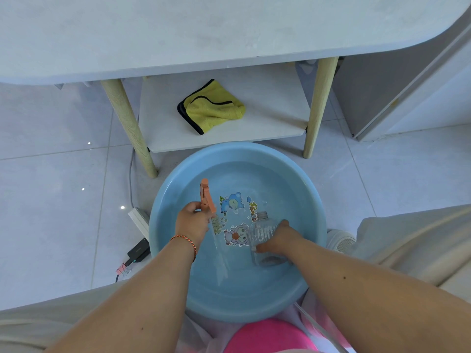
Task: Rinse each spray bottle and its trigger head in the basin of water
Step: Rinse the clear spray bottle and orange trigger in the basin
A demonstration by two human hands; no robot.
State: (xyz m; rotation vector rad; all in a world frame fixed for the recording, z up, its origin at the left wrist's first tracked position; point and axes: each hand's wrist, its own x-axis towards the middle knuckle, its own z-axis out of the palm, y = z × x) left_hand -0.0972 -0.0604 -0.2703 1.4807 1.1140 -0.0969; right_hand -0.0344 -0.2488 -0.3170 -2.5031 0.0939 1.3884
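Spray bottle: clear, uncapped, at 4 o'clock in basin
Right hand: fingers wrapped round bottle
Left hand: grips orange trigger head, 9 o'clock

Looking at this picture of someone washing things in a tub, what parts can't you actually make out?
Head view only:
- Base of the clear ribbed plastic bottle: covered by the right hand and blurred under water.
- Collar of the orange plastic trigger head: hidden inside the left hand.
- Near rim of the round blue plastic basin: behind both forearms.
- Writing on the basin's cartoon stickers: too small.
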